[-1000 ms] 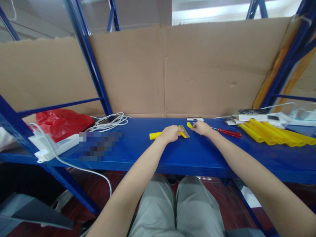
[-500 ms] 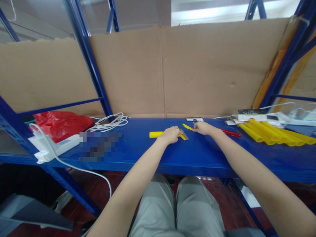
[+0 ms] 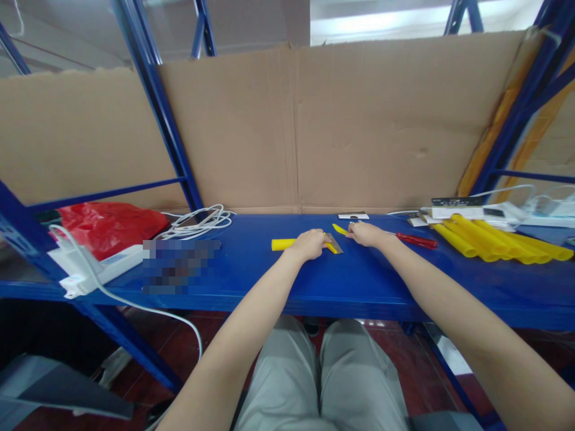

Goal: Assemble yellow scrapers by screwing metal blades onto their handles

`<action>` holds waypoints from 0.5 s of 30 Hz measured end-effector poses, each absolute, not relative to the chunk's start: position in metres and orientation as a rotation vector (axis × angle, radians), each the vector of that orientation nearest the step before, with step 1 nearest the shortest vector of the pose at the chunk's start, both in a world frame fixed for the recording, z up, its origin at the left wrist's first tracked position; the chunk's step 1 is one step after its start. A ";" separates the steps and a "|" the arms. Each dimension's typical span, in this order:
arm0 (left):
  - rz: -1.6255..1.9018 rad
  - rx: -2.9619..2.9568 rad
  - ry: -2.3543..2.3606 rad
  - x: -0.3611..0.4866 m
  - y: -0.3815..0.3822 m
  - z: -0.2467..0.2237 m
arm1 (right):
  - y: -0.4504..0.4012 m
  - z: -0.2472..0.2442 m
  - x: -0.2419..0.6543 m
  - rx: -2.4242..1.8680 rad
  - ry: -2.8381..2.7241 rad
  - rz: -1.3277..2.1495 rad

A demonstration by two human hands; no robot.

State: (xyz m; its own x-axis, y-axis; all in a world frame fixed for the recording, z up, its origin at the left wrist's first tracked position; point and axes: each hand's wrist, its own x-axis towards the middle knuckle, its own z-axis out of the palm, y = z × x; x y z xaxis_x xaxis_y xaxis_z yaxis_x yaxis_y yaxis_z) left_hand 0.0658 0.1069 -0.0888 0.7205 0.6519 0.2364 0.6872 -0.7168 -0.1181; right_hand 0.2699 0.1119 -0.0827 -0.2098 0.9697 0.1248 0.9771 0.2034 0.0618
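My left hand (image 3: 309, 244) is closed over a yellow tube (image 3: 283, 244) lying across the blue tabletop. Past its fingers, a flat metal blade (image 3: 334, 242) rests by the tube's right end; how the two meet is hidden. My right hand (image 3: 365, 233) is closed, with a pointed yellow piece (image 3: 340, 230) sticking out left from its fingertips. Whether that piece is a cut strip or a tool's tip I cannot tell. Just right of this hand lies a red-handled screwdriver (image 3: 417, 240), its shaft running toward my wrist.
Several yellow tubes (image 3: 494, 239) lie at the right beside white boxes (image 3: 457, 212). A small flat white item (image 3: 353, 215) is at the back edge. To the left are a coiled white cable (image 3: 202, 222), a power strip (image 3: 119, 266) and a red bag (image 3: 112, 230). Cardboard (image 3: 359, 126) walls the back.
My right hand has shifted and turned slightly, showing more of the screwdriver beside it. My left hand stays on the yellow tube. The whole view has moved very slightly.
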 end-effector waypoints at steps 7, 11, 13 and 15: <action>-0.259 -2.753 -1.070 0.065 0.107 -0.088 | 0.103 -0.076 0.254 -2.057 -2.455 -0.342; -0.270 -2.763 -1.061 0.065 0.106 -0.087 | 0.101 -0.076 0.252 -2.098 -2.427 -0.422; -0.289 -2.764 -1.073 0.065 0.106 -0.088 | 0.102 -0.078 0.254 -2.087 -2.393 -0.430; -0.308 -2.766 -1.096 0.065 0.106 -0.088 | 0.106 -0.081 0.258 -2.043 -2.338 -0.388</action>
